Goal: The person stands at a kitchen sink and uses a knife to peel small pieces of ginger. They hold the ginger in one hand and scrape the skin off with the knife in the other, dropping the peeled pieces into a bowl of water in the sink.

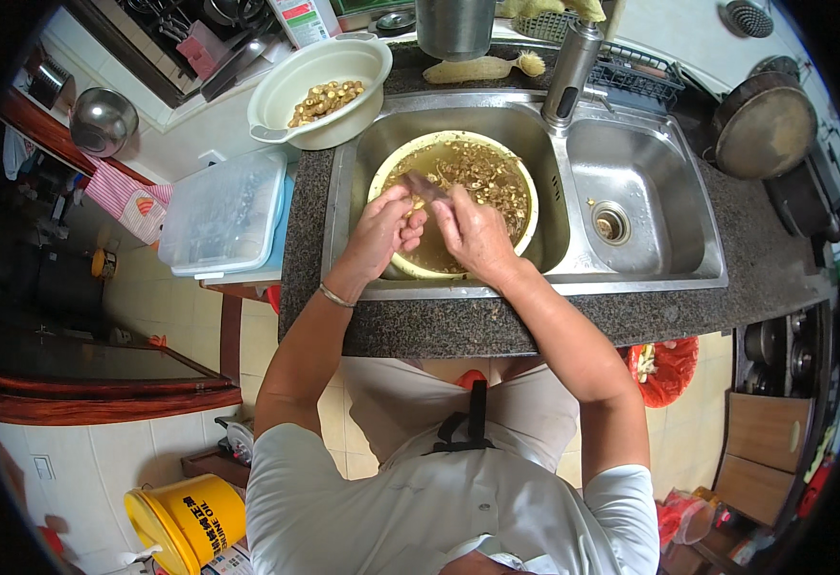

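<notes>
Pale root piece [417, 204] sits pinched in the left hand's [381, 230] fingertips, above the cream basin [533, 206] of murky water and scraps; the right hand [477, 233] grips a dark blade-like tool [424, 186] against it, contact blurred. Short, shallow strokes with the left fingertips kept behind the edge should work best, low enough that parings drop into the water. Around the sink [650, 172] runs a speckled tabletop [410, 331], bearing a white bowl [367, 110] of similar pieces. Writing: a carton [300, 19] carries a red-and-green label; on the floor, a yellow bucket [190, 522] shows bold dark lettering in two scripts.
</notes>
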The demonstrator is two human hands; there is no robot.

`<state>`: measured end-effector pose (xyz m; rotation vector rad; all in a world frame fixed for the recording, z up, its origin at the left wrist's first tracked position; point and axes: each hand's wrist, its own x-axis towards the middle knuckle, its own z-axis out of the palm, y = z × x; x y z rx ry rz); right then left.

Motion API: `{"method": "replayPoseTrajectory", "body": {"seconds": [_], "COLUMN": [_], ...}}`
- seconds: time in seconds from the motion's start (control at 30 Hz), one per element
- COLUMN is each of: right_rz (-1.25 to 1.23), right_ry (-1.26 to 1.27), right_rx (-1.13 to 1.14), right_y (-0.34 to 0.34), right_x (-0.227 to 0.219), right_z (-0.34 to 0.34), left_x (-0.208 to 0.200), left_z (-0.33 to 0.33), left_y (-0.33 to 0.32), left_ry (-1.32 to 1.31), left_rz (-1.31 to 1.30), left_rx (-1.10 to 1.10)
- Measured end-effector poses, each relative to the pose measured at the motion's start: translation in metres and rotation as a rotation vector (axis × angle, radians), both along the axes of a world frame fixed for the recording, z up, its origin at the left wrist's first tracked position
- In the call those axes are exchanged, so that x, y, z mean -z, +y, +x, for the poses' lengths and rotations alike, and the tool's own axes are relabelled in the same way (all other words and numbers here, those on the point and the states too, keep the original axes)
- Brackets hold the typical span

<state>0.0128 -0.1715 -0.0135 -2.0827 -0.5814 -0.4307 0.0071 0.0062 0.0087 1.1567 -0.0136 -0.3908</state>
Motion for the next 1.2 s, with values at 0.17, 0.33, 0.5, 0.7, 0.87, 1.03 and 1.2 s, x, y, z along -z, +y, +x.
{"method": "replayPoseTrajectory", "body": {"seconds": [0.17, 0.33, 0.5, 0.7, 0.87, 1.03, 1.2], "right_rz": [-0.138, -0.169, -0.214, -0.041, -0.098, -0.082, 0.068], "right_ry": [-0.006, -0.036, -0.036, 0.065, 0.051, -0.012, 0.084], "right_rx": [0.01, 0.019, 0.041, 0.027, -0.002, 0.004, -0.022], "right_y": [0.004, 0.009, 0.001, -0.004, 0.004, 0.0, -0.004], "right_x": [0.001, -0.001, 0.001, 0.001, 0.006, 0.007, 0.0], "right_z": [-0.001, -0.002, 0.004, 0.001, 0.0, 0.009, 0.006], "left_x": [0.008, 0.016, 0.007, 0.006, 0.011, 0.006, -0.001], "left_z": [0.001, 0.004, 0.002, 0.003, -0.001, 0.001, 0.005], "left_y": [0.0, 0.013, 0.016, 0.011, 0.0, 0.011, 0.007], "left_ry": [-0.048, -0.049, -0.02, -0.026, -0.084, -0.038, 0.01], "left_rz": [0.092, 0.096, 0.161, 0.126, 0.341, 0.177, 0.037], "left_rx": [-0.033, -0.026, 0.026, -0.033, -0.126, -0.025, -0.024]}}
